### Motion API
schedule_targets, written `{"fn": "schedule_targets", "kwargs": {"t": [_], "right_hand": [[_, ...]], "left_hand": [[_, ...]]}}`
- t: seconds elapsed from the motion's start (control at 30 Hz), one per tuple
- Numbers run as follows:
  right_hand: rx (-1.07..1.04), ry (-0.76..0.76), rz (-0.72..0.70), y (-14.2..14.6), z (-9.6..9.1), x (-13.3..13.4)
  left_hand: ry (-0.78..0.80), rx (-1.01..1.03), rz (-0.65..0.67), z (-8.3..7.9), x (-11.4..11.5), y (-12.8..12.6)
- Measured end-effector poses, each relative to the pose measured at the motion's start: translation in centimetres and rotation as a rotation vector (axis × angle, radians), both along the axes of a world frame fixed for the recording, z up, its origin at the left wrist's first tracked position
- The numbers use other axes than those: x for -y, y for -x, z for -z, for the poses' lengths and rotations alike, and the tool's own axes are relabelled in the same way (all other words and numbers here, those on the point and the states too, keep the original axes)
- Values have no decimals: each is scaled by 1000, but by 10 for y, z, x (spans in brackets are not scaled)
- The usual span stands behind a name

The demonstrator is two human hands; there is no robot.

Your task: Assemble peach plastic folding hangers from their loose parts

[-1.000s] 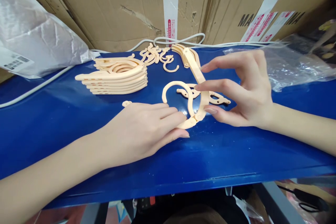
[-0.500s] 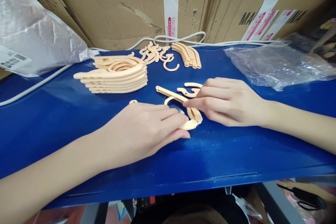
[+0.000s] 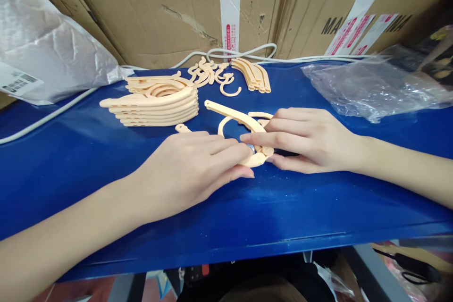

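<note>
A cream plastic folding hanger (image 3: 235, 115) is held between both hands over the blue table. My left hand (image 3: 198, 165) pinches its lower arm, whose tip sticks out behind the knuckles. With fingers and thumb closed around the joint end, my right hand (image 3: 304, 139) grips the upper arm. The hanger's curved hook shows between the two arms. Another cream hook piece (image 3: 260, 114) lies just behind my right fingertips, partly covered by them.
Folded cream hangers (image 3: 152, 104) are stacked at the back left. Loose hooks (image 3: 203, 73) and a pile of hanger arms (image 3: 251, 74) lie behind. A clear plastic bag (image 3: 375, 87) is at right, a white cable (image 3: 244, 52) along the cardboard boxes (image 3: 170, 4).
The hanger's upper arm has swung up and away from the table front. My right fingers have closed round the joint end, and my left hand has shifted slightly upward with the lower arm.
</note>
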State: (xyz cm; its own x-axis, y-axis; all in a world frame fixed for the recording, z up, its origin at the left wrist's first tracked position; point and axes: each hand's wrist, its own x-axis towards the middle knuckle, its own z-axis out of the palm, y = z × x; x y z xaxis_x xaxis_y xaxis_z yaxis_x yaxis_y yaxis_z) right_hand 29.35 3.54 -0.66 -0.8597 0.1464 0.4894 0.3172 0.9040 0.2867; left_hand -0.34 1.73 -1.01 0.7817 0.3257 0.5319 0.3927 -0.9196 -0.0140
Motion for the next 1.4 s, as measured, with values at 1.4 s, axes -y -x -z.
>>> {"fn": "schedule_targets", "kwargs": {"t": [1.4], "right_hand": [[20,-42,-38,-3,-4,4]], "left_hand": [[115,-49,43,-17,-3,-6]]}}
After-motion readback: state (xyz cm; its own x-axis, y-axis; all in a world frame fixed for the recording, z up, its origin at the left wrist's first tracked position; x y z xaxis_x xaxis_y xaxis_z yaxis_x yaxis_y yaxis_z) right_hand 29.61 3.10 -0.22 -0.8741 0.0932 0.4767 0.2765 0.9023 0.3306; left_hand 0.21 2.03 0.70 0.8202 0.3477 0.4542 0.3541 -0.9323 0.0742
